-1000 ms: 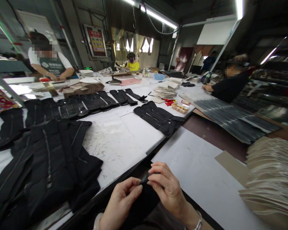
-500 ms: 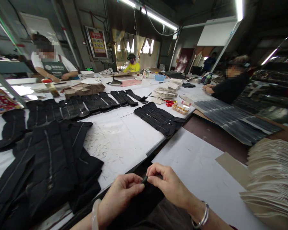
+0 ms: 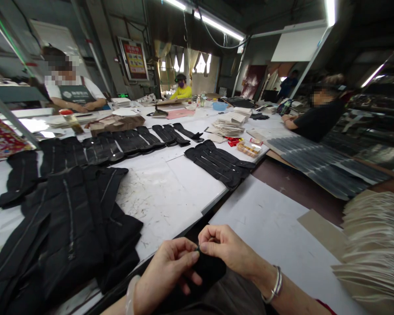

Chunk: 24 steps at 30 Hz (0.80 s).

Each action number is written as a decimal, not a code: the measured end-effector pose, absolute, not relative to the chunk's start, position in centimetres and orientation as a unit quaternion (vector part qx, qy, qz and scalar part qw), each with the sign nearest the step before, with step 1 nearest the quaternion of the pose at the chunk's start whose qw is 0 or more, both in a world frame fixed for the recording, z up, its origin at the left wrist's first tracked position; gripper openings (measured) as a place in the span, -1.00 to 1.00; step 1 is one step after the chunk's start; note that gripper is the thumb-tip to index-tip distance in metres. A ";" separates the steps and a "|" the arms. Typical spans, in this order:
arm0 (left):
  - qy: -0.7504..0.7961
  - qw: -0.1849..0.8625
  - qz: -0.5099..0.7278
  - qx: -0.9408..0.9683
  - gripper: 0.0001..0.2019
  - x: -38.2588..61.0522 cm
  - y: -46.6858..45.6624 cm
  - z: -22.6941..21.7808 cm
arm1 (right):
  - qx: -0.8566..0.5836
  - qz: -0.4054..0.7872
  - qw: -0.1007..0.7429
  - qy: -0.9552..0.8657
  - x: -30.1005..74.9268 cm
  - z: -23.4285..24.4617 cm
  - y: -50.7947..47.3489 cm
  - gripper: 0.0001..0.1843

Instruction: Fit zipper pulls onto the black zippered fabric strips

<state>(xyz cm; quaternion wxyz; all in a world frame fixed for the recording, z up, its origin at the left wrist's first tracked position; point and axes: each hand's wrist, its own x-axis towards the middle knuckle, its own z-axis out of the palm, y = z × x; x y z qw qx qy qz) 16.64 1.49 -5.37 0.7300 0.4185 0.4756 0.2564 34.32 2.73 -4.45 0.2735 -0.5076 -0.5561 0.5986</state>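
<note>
My left hand and my right hand meet low in the middle of the view, above my lap, each closed in a pinch. Between their fingertips is an edge of a black fabric piece; the rest of it hangs dark below my fingers, and its outline blends with the dark clothing. On the table to the left lies a pile of black zippered fabric pieces. A smaller stack of black zippered pieces rests near the table edge ahead of my right hand.
Overlapping black pieces form a row across the white table. Tall stacked pale sheets stand at right. A plastic food box sits by paper stacks. Co-workers sit left, far back and right.
My right hand has shifted slightly, and the fingertips of both hands are closer together. Lower fingers of my left hand now show spread beneath the pinch.
</note>
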 end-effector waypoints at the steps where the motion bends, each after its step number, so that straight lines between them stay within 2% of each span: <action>1: 0.476 0.731 0.262 0.412 -0.54 16.7 1.5 -5.3 | -0.506 0.598 0.276 -0.558 34.2 -4.5 2.8 -0.88; 6: 0.477 0.734 0.312 0.370 -0.60 16.4 1.7 -5.3 | -0.499 0.584 0.313 -0.558 33.5 -4.7 2.9 -0.89; 13: 0.482 0.726 0.341 0.352 -0.62 13.9 1.6 -4.3 | -0.480 0.474 0.464 -0.575 32.3 -6.0 1.2 -0.91; 24: 0.547 0.647 0.341 0.407 -0.59 11.5 1.1 -2.7 | -0.451 0.472 0.502 -0.567 29.1 -6.4 0.1 -0.82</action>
